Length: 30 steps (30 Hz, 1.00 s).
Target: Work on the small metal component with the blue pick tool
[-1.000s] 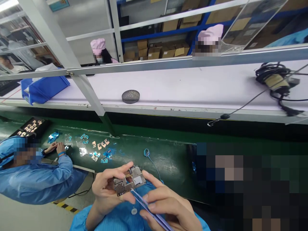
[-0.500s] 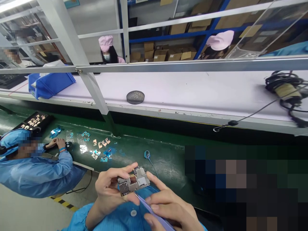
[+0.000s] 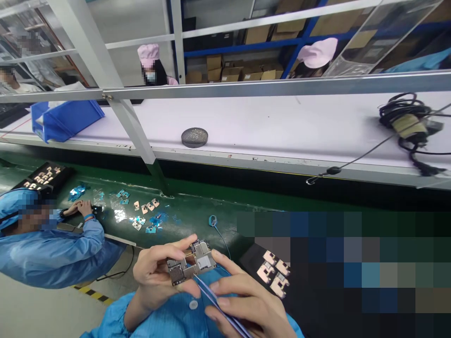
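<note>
Since a moment ago we see a black tray [image 3: 253, 263] of boards newly at right. Our left hand [image 3: 155, 277] pinches the circuit board [image 3: 190, 263] over our lap; our right hand [image 3: 243, 300] grips purple tweezers [image 3: 211, 295] touching it. Beyond, a co-worker [image 3: 52, 253] bends over the green belt [image 3: 190, 216].

The circuit board [image 3: 192, 264] carries matt metal shields, the tweezers [image 3: 218, 305] look like smooth bluish metal, and the green belt [image 3: 197, 216] shines glossy.

Circuit board [image 3: 190, 266] between both hands, tray [image 3: 262, 267] right, co-worker [image 3: 52, 249] left
</note>
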Tool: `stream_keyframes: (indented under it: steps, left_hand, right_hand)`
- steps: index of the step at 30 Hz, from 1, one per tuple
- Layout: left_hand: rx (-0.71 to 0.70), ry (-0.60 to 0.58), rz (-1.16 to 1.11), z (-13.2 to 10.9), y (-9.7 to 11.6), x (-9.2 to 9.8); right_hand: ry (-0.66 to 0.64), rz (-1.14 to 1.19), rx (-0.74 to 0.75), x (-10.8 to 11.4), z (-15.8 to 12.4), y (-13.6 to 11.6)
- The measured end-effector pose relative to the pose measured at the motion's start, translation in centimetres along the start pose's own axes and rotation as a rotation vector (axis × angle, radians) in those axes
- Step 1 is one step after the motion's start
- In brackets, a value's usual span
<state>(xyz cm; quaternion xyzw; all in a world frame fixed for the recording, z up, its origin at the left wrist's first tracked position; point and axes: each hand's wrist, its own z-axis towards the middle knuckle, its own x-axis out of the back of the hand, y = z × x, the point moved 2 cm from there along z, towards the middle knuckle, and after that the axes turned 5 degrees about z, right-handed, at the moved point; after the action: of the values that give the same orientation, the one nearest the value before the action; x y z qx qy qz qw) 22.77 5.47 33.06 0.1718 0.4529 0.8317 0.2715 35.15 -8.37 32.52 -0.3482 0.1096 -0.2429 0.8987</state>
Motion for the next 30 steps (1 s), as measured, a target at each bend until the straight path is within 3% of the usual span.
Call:
stream_keyframes:
  steps: [30]
  left_hand:
    - [0.012,0.064,0.035,-0.9,0.65,0.59]
  right_hand:
    - [-0.04,-0.011,-0.001,-0.88,0.11,-0.91]
